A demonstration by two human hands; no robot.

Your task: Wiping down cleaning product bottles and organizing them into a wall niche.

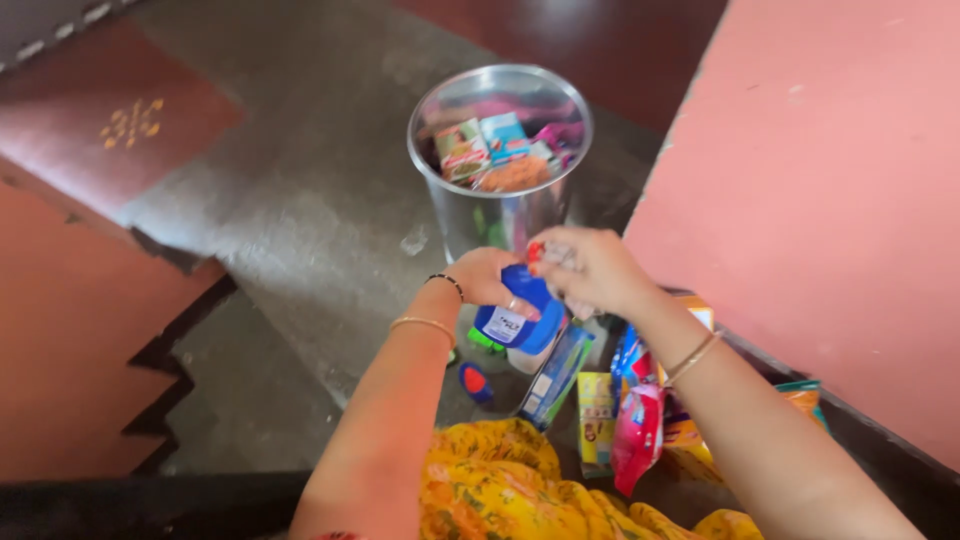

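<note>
Hands mid-job: my left hand [487, 280] grips blue bottle [520, 318], right hand [585, 268] pinches sth at its top; steel bin [500, 215] part-filled, several pkts [610, 420] left on floor.

my arms are bare to the elbow and beyond. on my left wrist [437, 305] i wear a thin gold bangle and, nearer the hand, a band of small dark beads. my right wrist [690, 357] carries two slim gold bangles. my fingernails [534, 252] are painted red. my lap is covered in yellow cloth [500, 490] printed with orange and green.
</note>
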